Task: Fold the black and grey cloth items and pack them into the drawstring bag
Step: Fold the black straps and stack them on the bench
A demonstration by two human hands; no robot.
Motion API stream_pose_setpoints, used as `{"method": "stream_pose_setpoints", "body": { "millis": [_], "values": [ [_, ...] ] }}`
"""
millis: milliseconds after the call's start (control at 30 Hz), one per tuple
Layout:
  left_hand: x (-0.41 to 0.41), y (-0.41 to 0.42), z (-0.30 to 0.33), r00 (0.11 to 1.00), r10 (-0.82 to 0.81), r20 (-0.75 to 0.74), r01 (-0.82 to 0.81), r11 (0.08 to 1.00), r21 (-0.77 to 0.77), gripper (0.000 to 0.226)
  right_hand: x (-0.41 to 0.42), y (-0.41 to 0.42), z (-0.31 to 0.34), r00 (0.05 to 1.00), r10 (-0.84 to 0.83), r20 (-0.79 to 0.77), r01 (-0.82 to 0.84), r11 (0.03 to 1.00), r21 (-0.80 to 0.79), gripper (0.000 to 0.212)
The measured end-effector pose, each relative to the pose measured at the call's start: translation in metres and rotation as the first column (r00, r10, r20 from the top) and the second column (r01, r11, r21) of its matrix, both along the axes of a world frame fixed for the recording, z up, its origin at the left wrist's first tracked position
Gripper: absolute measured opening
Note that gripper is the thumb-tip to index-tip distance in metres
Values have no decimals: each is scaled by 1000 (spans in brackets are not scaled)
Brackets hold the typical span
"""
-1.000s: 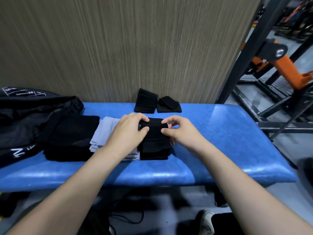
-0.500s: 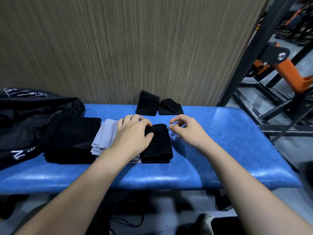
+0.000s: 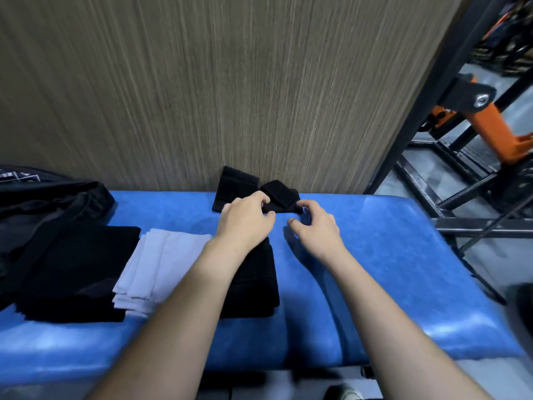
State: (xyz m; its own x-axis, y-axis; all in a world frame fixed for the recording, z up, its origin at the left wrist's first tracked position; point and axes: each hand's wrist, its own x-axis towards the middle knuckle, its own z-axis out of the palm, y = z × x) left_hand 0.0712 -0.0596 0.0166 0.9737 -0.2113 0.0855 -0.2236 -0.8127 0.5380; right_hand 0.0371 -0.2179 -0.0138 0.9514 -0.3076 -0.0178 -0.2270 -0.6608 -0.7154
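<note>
Both hands outstretched, fingers curled

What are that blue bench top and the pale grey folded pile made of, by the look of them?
The blue bench top looks like padded vinyl or a similar wipe-clean cover: smooth, slightly glossy, with bright sheen along its rounded front edge. The pale grey folded pile looks like thin matte fabric, possibly a knit or cotton blend: soft creases and several thin stacked layers at its near edge. The exact fibre cannot be told.

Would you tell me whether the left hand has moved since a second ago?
Yes: the left hand left the folded black cloth and reached toward the wall.
</note>
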Motion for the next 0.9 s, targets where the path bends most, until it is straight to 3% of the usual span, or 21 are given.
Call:
{"method": "stream_pose_setpoints", "body": {
  "millis": [267, 500, 600, 767, 900],
  "values": [
    [10, -21, -8, 986, 59, -157, -40, 992, 122, 46, 18, 2, -3, 1000, 20, -1, -20, 1000, 6, 51],
    [1, -25, 1, 983, 47, -179, -55, 998, -42, 26, -3, -15, 5, 998, -61, 4, 59, 979, 193, 34],
    [-10, -33, 3, 987, -7, -159, 1, 999, -38, 25, -21, -31, 11, 997, -62, -34, 65, 991, 114, 31],
    [-32, -54, 5, 966, -194, -174, 200, 980, 21, 27, -58, -66, 17, 983, -90, -158, 86, 996, -29, 54],
    [-52, -74, 8, 930, -318, -184, 343, 930, 131, 36, -84, -93, 16, 977, -54, -208, 20, 986, -163, 40]
  ]
}}
